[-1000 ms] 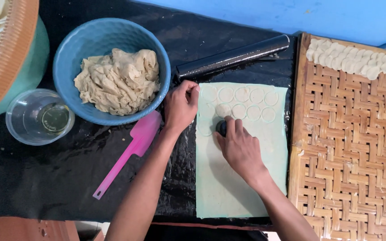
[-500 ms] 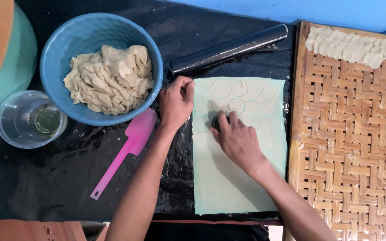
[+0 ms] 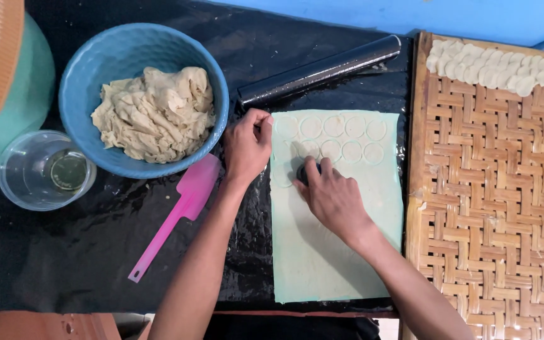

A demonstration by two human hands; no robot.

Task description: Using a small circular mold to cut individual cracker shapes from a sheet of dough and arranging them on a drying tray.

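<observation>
A pale green rolled dough sheet (image 3: 332,252) lies flat on the black work surface, with several round cuts pressed into its top part. My right hand (image 3: 328,195) presses a small dark round cutter (image 3: 301,172) into the sheet near its left edge; fingers mostly hide the cutter. My left hand (image 3: 247,145) rests on the sheet's upper left corner, fingers curled, pinning the edge down.
A black rolling pin (image 3: 319,69) lies above the sheet. A blue bowl (image 3: 83,82) of dough scraps, a pink spatula (image 3: 171,217) and a clear cup (image 3: 45,171) sit to the left. A woven bamboo tray (image 3: 486,201) at right holds several cut dough rounds (image 3: 495,66).
My right hand has slid the cutter left and slightly down on the sheet to a new spot. The left hand stays at the corner.
</observation>
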